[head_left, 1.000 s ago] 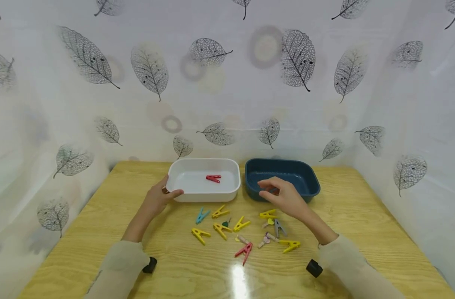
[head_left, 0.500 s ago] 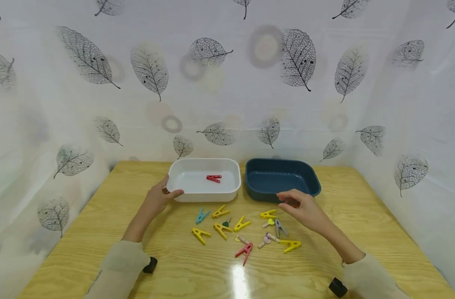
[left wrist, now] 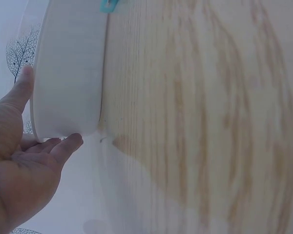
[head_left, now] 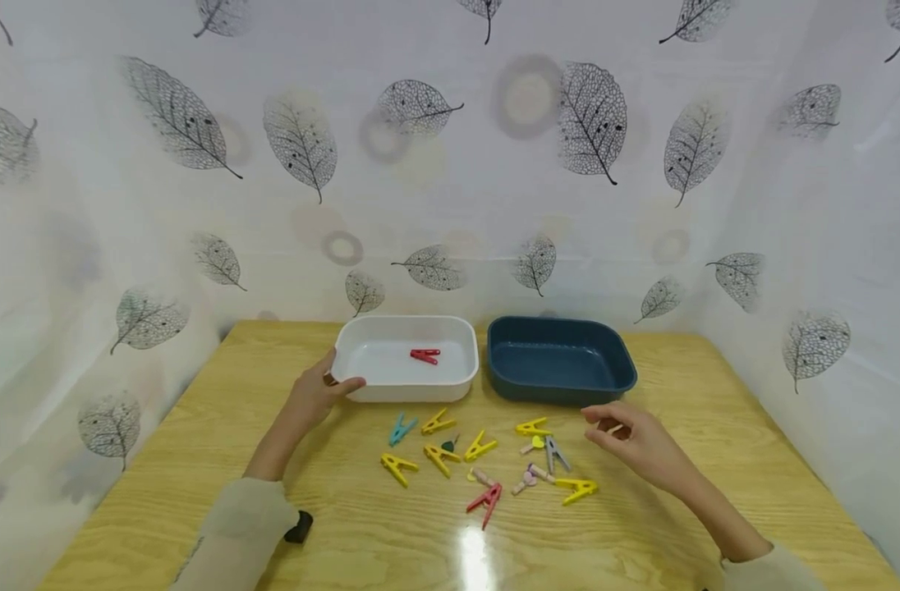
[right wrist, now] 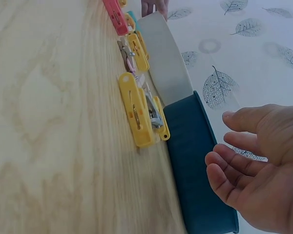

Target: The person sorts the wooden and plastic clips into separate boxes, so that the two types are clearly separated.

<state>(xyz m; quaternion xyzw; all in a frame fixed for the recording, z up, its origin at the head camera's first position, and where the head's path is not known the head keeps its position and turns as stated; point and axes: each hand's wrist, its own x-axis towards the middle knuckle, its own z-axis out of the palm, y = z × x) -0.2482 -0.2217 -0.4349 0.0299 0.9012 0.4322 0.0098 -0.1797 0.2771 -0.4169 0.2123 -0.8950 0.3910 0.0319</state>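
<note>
At the left end of the white basin (head_left: 409, 392), my left hand (head_left: 313, 396) grips the wall, thumb on the front side. The left wrist view shows that hand (left wrist: 29, 161) against the basin's end (left wrist: 71, 73). A red clothespin (head_left: 424, 355) lies inside the basin. My right hand (head_left: 642, 439) hovers just in front of the dark blue basin's (head_left: 561, 392) right part, holding nothing, its fingers loosely bent. In the right wrist view this hand (right wrist: 263, 165) is beside the blue basin (right wrist: 193, 161). A grey clothespin (head_left: 557, 453) and a yellow one (head_left: 533, 427) lie to its left.
Several yellow clothespins (head_left: 399, 469), a blue one (head_left: 401, 429) and a pink one (head_left: 486, 504) lie scattered on the wooden table (head_left: 361, 542). Among them are small wooden pegs (head_left: 541, 474) and a dark green piece (head_left: 448, 446). A leaf-patterned curtain (head_left: 450, 189) stands behind.
My right hand has moved right and toward the front, from over the blue basin to in front of it. My left hand stays on the white basin.
</note>
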